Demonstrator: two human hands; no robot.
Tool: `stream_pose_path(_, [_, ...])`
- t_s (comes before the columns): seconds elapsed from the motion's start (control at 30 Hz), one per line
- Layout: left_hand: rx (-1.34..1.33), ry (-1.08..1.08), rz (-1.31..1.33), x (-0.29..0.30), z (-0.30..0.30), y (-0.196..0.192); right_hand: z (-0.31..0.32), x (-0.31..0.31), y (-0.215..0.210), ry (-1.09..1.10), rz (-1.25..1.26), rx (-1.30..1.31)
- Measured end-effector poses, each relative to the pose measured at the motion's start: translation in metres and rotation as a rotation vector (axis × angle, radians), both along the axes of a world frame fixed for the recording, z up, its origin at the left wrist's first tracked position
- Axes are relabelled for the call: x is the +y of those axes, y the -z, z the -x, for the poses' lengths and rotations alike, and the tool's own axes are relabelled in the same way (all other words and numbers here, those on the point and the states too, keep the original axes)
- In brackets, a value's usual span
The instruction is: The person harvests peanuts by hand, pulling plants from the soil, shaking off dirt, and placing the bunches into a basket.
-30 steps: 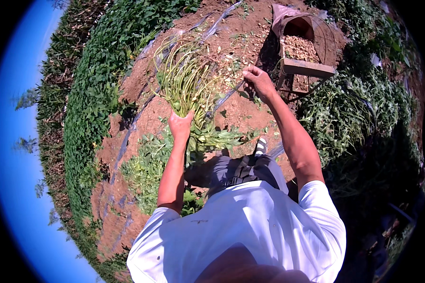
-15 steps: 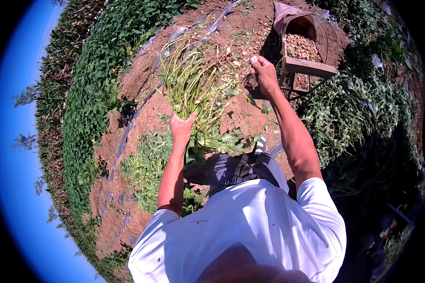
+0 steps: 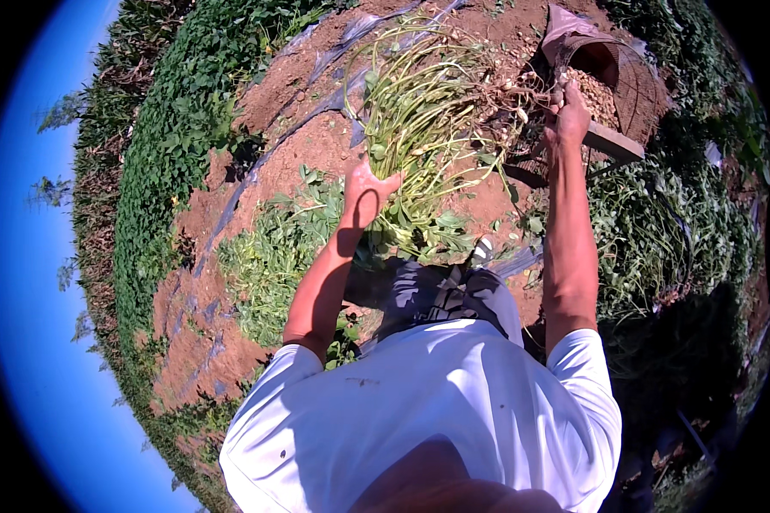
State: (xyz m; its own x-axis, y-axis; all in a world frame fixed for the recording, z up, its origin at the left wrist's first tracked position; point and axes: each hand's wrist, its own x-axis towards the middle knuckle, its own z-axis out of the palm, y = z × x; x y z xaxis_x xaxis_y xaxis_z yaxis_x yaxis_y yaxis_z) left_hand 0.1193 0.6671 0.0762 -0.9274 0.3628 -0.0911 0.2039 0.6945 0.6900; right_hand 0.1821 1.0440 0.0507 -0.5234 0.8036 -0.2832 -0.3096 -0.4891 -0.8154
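My left hand (image 3: 368, 190) is wrapped round the leafy stems of a bundle of peanut plants (image 3: 423, 111). The long green stems reach away from me, and their roots, hung with pale peanut pods (image 3: 515, 109), lie toward the right. My right hand (image 3: 569, 120) is raised beside those roots, in front of a wire mesh basket (image 3: 642, 85). Its fingers are closed, and whatever they hold is too small to tell. Behind that hand, a heap of picked peanuts (image 3: 597, 96) lies inside the basket.
A wooden board (image 3: 614, 141) runs along the basket's near edge, and a pink sack (image 3: 571, 27) hangs at its far side. Pulled plants (image 3: 269, 286) lie left of my legs, more at the right. Plastic film strips (image 3: 252, 175) cross the reddish soil.
My left hand has carried the bundle to the right and slightly away from me. The right hand has moved right, from beside the roots to in front of the basket.
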Motion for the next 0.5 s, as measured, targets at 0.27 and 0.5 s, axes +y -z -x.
stream_pose_path(0.27, [-0.109,-0.207,-0.343,-0.093,0.035,0.017,-0.036,0.194,0.073,0.005,-0.532,-0.361])
stream_pose_path(0.5, [-0.301,-0.343,-0.580,-0.086,0.030,-0.012,0.000,0.152,0.067,-0.123,-1.287,-0.748])
